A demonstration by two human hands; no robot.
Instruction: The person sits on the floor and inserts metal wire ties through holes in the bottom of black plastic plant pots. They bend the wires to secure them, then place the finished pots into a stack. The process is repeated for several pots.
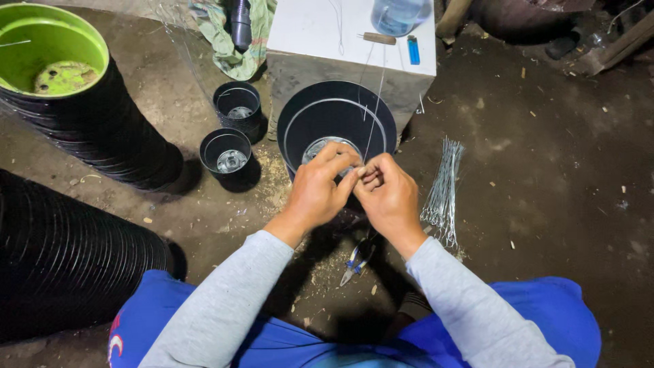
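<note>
Both the left hand [317, 192] and right hand [387, 194] pinch 1 thin wire [373, 116] above the black pot [336, 123], keeping it taut; spare wires [443, 191] lie at 3 o'clock.

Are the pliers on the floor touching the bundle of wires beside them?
Apart. The head view shows the pliers lying below the wrists, with bare dirt floor between them and the wire bundle farther right.

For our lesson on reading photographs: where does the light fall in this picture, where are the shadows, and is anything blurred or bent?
Head view: the light falls brightest on the white box and both hands, left and right; the floor darkens towards the edges; a shadow lies under the forearms around the pliers; the thin wire stays sharp; the pot stack curves as a wide lens would bend it.
</note>
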